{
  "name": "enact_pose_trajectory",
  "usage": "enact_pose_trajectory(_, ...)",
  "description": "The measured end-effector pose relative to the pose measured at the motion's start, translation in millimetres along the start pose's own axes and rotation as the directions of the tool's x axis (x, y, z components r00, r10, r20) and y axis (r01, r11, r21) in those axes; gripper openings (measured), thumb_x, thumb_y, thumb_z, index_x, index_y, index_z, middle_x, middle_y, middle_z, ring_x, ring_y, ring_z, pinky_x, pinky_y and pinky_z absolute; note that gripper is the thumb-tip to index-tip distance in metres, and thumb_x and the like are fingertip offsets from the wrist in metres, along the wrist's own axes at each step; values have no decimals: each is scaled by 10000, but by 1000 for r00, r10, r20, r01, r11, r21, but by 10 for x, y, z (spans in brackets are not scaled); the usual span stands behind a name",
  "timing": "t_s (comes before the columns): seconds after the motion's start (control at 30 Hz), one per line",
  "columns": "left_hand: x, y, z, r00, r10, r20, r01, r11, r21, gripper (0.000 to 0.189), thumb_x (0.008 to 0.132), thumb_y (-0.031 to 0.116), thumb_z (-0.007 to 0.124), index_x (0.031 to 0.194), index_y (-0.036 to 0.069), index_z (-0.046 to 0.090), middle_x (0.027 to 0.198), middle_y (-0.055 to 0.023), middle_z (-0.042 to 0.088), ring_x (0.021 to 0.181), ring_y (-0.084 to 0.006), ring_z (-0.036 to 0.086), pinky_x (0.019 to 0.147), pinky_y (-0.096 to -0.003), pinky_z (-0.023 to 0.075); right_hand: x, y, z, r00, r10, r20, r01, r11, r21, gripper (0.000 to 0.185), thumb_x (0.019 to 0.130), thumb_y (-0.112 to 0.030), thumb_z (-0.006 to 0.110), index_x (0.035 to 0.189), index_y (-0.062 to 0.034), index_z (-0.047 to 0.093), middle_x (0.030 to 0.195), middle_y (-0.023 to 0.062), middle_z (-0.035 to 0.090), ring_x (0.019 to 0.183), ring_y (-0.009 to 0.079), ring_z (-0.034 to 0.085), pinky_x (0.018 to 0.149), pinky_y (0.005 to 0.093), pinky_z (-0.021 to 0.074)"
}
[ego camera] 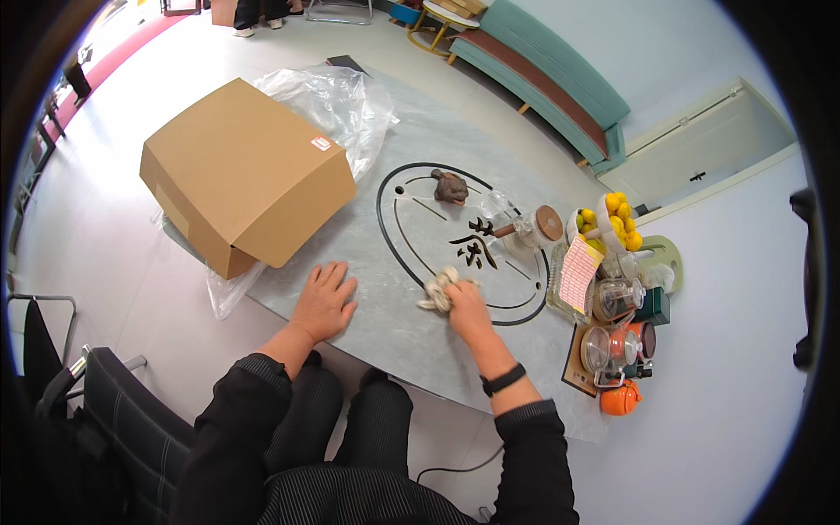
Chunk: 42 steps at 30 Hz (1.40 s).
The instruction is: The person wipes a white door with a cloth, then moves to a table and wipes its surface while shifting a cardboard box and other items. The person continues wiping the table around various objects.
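Note:
My right hand (468, 308) grips a crumpled beige cloth (438, 290) against the grey stone-look tabletop (387, 348), at the near edge of an inset oval outline with a large dark character. Flat on the table near its front edge rests my left hand (324, 302), fingers spread and holding nothing. Within the oval stand a brown clay figurine (451, 188) and a glass pot (522, 237) with a wooden handle and lid. A small clear glass vessel (493, 205) is beside that pot.
A large cardboard box (243, 170) sits on clear plastic sheeting (354, 111) at the left. Along the right edge are bowls of yellow fruit (618, 220), a glass tray (558, 282), glass teapots (617, 298) and an orange pot (619, 398). A black chair (131, 420) stands at lower left.

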State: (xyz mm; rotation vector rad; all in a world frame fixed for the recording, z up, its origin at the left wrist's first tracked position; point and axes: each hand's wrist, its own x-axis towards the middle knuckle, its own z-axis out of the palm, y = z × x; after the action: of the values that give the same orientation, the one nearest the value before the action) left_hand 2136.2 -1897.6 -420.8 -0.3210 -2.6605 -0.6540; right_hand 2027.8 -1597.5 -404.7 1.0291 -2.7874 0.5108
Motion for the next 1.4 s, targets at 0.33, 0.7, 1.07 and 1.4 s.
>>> enact_pose_trajectory(0.33, 17, 48, 2, 1000, 6, 6, -5, 1000, -6, 393, 726, 210, 664, 1068, 34, 581, 1250, -201, 492, 1181, -355, 438, 1006, -507, 322, 696, 130, -251, 943, 331, -24, -331, 943, 27, 303, 750, -53, 566, 1047, -96, 602, 1033, 156, 613, 978, 358, 571, 823, 437, 460)
enact_pose_trajectory(0.7, 37, 28, -18, 1000, -10, 25, 10, 1000, -8, 395, 720, 208, 662, 1070, 47, 573, 1262, -202, 490, 1184, -375, 443, 1006, -506, 325, 1853, -31, 680, 997, 23, -77, -32, 992, -125, 343, 756, -70, 615, 1087, -161, 615, 1092, 126, 563, 1036, 359, 533, 839, 442, 462)
enact_pose_trajectory(1.07, 39, 38, -12, 1000, 2, 7, -1, 1000, -19, 388, 715, 183, 664, 1068, 51, 569, 1263, -201, 485, 1186, -372, 439, 1006, -504, 325, 12, 1139, -96, 950, 279, -138, -300, 940, -165, 334, 752, -177, 671, 1081, -131, 642, 1009, 116, 595, 949, 333, 564, 802, 445, 458)
enact_pose_trajectory(1.4, -1, 17, 3, 1000, 7, -7, -7, 1000, 0, 392, 713, 179, 662, 1066, 42, 563, 1266, -195, 484, 1175, -364, 444, 1008, -477, 330, -143, 653, -142, 809, 586, -34, -564, 761, -320, 216, 832, -163, 580, 1005, -42, 625, 927, 163, 624, 899, 352, 600, 741, 466, 456)
